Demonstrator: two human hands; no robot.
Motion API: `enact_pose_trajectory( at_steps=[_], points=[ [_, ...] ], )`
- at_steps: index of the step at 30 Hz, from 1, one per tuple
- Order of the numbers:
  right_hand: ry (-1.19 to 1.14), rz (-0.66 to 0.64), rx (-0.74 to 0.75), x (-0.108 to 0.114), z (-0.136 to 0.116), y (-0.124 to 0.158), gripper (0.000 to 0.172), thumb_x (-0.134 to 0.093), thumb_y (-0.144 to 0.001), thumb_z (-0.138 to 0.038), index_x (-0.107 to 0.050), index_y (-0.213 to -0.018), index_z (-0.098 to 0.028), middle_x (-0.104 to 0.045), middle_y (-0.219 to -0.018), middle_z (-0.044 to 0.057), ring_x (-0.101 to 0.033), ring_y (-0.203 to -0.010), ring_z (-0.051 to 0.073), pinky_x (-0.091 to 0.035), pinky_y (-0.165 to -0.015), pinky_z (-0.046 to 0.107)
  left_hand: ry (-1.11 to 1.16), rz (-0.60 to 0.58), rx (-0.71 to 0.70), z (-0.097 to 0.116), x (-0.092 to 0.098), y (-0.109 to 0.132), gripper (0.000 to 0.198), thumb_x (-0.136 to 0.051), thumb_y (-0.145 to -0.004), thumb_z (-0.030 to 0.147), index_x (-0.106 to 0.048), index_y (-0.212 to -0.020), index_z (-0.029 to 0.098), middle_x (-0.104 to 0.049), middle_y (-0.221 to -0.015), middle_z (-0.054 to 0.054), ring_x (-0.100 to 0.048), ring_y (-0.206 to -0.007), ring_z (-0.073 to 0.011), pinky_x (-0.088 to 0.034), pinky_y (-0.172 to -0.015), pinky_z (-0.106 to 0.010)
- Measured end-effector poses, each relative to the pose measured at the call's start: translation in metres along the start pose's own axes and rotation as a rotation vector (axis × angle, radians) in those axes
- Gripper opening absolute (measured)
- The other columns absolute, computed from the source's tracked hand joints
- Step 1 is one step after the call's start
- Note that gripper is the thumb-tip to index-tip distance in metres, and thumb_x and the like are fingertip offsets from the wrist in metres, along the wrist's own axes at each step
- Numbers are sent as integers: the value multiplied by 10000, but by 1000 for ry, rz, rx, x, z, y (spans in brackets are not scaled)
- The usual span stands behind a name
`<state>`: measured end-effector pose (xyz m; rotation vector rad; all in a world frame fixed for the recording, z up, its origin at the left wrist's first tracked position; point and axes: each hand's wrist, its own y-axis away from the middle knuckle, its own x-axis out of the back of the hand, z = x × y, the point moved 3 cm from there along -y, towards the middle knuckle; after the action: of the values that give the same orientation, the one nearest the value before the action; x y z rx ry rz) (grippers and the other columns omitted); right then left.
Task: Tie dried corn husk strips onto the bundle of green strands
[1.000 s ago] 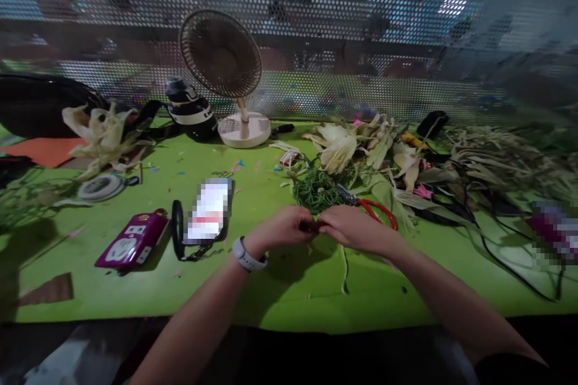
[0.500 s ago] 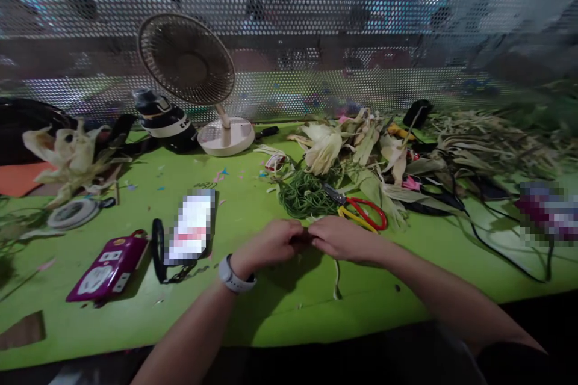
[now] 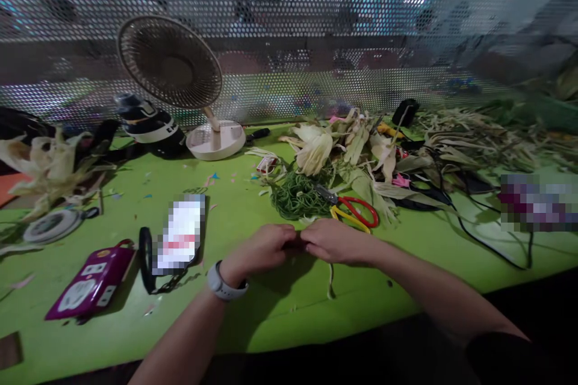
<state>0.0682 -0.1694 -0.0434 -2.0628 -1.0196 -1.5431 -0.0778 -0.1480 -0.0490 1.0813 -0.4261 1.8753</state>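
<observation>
My left hand [image 3: 264, 246] and my right hand [image 3: 332, 239] meet fingertip to fingertip over the green table [image 3: 289, 307], both pinched shut on a small piece between them that I cannot make out. A pale strip [image 3: 331, 280] trails down from under my right hand toward the table edge. A white watch [image 3: 221, 286] sits on my left wrist. Just beyond the hands lie a tangle of green wire [image 3: 298, 195] and red and yellow scissors [image 3: 354, 212].
Dried corn husks [image 3: 343, 144] pile up at the back right, more husks [image 3: 45, 171] at far left. A desk fan [image 3: 174, 72], a dark bottle [image 3: 147, 123], a purple power strip [image 3: 88, 283], a blurred phone [image 3: 178, 240], a tape roll [image 3: 47, 225] and black cables [image 3: 487, 240] surround the work spot. A perforated screen [image 3: 289, 30] closes the back.
My view has swung to the right and tilted, so everything shifts left in the picture. Both hands stay pinched together at the same spot near the green wire.
</observation>
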Motion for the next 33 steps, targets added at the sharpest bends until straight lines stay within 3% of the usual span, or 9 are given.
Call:
enact_pose_trajectory(
  at_steps=[9, 13, 21, 28, 33],
  points=[
    [43, 87, -1, 4, 2, 0, 168, -460, -898, -212, -604, -866, -131, -666, -841, 83, -585, -739, 184, -383, -663, 291, 107, 106, 6, -1, 4, 0, 117, -473, -778, 122, -584, -772, 158, -607, -760, -30, -531, -686, -132, -400, -644, -244],
    [29, 149, -36, 6, 5, 1, 159, -464, -902, -227, -588, -859, -137, -660, -833, 76, -571, -723, 180, -351, -627, 284, 322, 120, 127, -8, 2, 0, 166, -491, -759, 124, -622, -848, 174, -659, -751, -12, -572, -660, -123, -426, -624, -241],
    [-116, 319, -90, 5, 12, -1, 170, -439, -921, -220, -589, -904, -142, -655, -852, 75, -566, -776, 164, -373, -689, 268, 909, 245, 267, -16, -3, -4, 145, -636, -733, 285, -648, -786, 151, -686, -728, -33, -641, -678, -138, -517, -693, -292],
    [-261, 420, -140, 3, 13, -3, 143, -469, -899, -194, -605, -879, -153, -667, -839, 66, -586, -783, 165, -404, -708, 272, 978, 349, 343, -17, -2, -5, 200, -692, -691, 284, -679, -838, 149, -690, -757, -20, -630, -679, -118, -519, -622, -237],
    [-346, 483, -192, 5, 12, -1, 137, -486, -876, -186, -615, -850, -147, -668, -801, 60, -591, -738, 156, -412, -671, 261, 1024, 404, 305, -19, -2, -6, 190, -700, -676, 247, -712, -835, 143, -713, -742, -26, -637, -665, -111, -536, -693, -261]
  ],
)
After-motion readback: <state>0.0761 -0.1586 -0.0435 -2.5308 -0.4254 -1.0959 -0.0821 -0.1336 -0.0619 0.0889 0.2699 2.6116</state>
